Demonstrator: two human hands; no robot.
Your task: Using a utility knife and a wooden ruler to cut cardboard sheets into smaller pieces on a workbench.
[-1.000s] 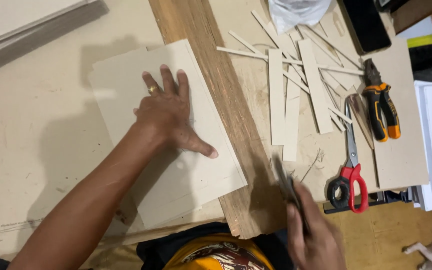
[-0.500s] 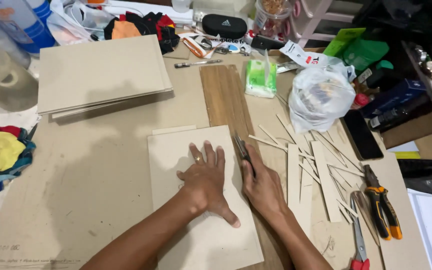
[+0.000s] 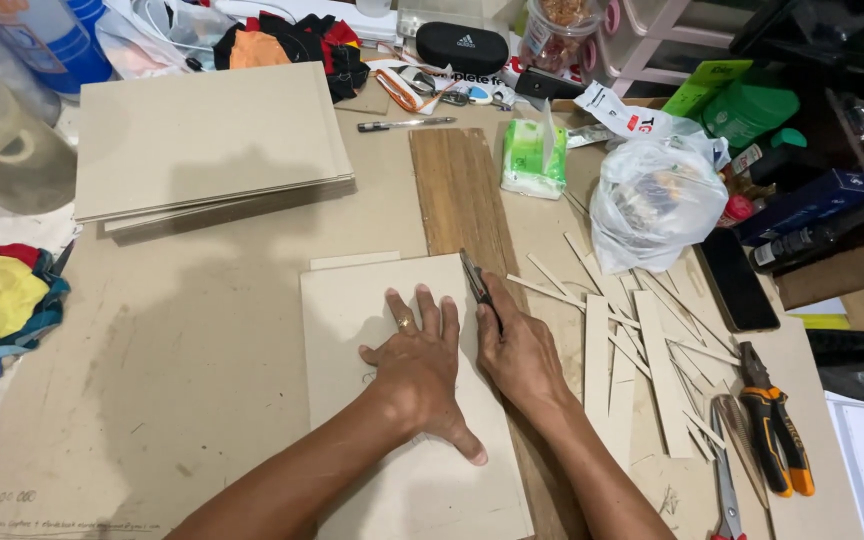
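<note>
Your beige cardboard sheet lay beside a brown wood-grain plank; pliers showed orange-and-black handles.

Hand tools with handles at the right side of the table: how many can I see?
2: orange-and-black pliers near the right edge, and scissors just left of them, cut off by the bottom edge. More may be hidden under the cardboard strips.

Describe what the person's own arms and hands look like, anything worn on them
Both forearms are bare: no sleeves, gloves, watch or wristband show in the head view. The left hand wears one gold-coloured ring on a finger. The right hand shows no ring or other jewellery that I can see. The upper arms are out of frame.
</note>
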